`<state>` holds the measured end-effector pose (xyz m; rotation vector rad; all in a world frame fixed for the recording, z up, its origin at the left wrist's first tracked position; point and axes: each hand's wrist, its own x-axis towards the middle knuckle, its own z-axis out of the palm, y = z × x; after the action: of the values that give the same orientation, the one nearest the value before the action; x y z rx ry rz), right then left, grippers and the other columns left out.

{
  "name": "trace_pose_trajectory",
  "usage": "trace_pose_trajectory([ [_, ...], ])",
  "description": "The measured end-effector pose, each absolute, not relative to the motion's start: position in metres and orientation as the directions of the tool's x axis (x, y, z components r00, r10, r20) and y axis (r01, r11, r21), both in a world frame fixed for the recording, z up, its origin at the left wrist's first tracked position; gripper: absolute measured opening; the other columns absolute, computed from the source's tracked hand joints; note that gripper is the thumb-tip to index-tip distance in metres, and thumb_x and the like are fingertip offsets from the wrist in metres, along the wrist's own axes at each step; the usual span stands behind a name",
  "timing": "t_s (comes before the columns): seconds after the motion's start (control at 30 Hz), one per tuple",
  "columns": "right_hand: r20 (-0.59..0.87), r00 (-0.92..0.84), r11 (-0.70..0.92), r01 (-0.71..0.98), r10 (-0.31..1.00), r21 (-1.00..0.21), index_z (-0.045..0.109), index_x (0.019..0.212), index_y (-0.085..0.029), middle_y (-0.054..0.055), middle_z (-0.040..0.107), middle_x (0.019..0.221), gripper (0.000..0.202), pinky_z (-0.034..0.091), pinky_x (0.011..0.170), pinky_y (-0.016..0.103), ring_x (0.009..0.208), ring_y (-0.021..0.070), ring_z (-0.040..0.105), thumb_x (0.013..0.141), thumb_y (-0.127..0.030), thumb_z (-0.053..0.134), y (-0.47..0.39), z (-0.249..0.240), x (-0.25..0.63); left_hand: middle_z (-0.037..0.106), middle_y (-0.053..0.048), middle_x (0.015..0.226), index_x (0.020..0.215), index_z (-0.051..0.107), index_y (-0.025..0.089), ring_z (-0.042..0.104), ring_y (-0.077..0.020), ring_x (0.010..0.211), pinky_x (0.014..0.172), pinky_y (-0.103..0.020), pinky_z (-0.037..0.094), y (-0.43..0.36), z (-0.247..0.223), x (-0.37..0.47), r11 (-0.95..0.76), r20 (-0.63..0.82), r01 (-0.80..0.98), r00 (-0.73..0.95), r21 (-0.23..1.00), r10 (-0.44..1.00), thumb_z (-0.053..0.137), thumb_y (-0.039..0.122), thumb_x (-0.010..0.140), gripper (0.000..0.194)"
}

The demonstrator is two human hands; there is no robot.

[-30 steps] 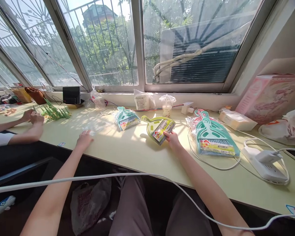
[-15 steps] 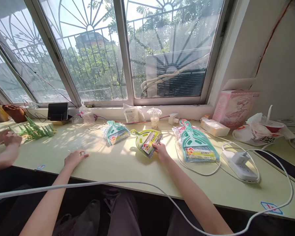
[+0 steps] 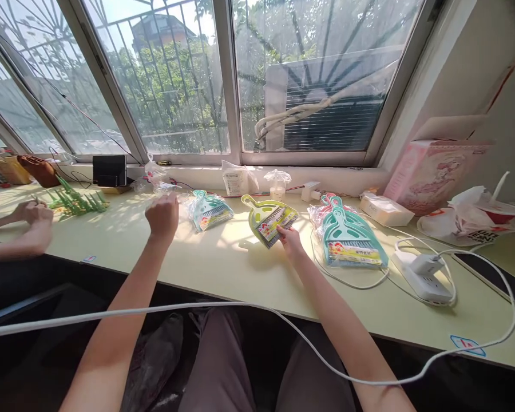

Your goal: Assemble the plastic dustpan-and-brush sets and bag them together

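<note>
My right hand (image 3: 290,240) grips a yellow-green mini dustpan-and-brush set (image 3: 264,216) by its lower edge, tilted above the table. A printed label lies across its brush bristles. My left hand (image 3: 162,217) is raised over the table with its fingers curled into a fist; what it holds, if anything, is hidden. Between my hands, farther back, lies a teal dustpan set (image 3: 208,209) in clear plastic wrap. Right of my right hand rests a stack of teal dustpan sets (image 3: 352,240), with pink ones (image 3: 326,206) partly behind them.
A white power strip (image 3: 427,280) sits at the right, its cable (image 3: 257,306) looping across the front. Behind stand a plastic cup (image 3: 277,186), a white box (image 3: 386,210) and a pink box (image 3: 442,171). Another person's hands (image 3: 38,220) are at left beside green stems (image 3: 79,200).
My left hand has risen off the table, moved right and away from me, and closed into a fist. My right hand still holds the yellow-green dustpan set. The camera view has tilted down.
</note>
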<state>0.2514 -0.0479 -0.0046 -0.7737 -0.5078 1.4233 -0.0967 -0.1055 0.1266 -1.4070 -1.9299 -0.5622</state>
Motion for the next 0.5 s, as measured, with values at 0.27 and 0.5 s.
trace_pose_trajectory([
  [0.27,0.069,0.170,0.171,-0.720,0.983,-0.673,0.068,0.091,-0.018,0.004,0.076,0.095,0.035,0.063,0.085,0.035,0.091,0.0206,0.072,0.060,-0.015,0.084,-0.044,0.011,0.273,0.070,-0.016,0.104,0.111,0.072,0.016,0.065,-0.0285,0.092,0.073,-0.034,0.044,-0.035,0.094,0.013,0.149,0.683,0.949,-0.304,0.278,0.664,0.042,0.024,0.097,0.034],
  [0.5,-0.082,0.053,-0.048,-0.465,0.995,-0.884,0.065,0.078,-0.016,0.006,0.075,0.079,0.031,0.062,0.076,0.036,0.078,0.0222,0.072,0.054,-0.010,0.084,-0.039,0.011,0.293,0.070,-0.019,0.103,0.105,0.073,0.012,0.065,-0.0324,0.100,0.080,-0.037,0.047,0.000,0.019,0.040,0.158,0.457,0.910,-0.336,0.384,0.824,0.049,0.023,0.093,0.029],
])
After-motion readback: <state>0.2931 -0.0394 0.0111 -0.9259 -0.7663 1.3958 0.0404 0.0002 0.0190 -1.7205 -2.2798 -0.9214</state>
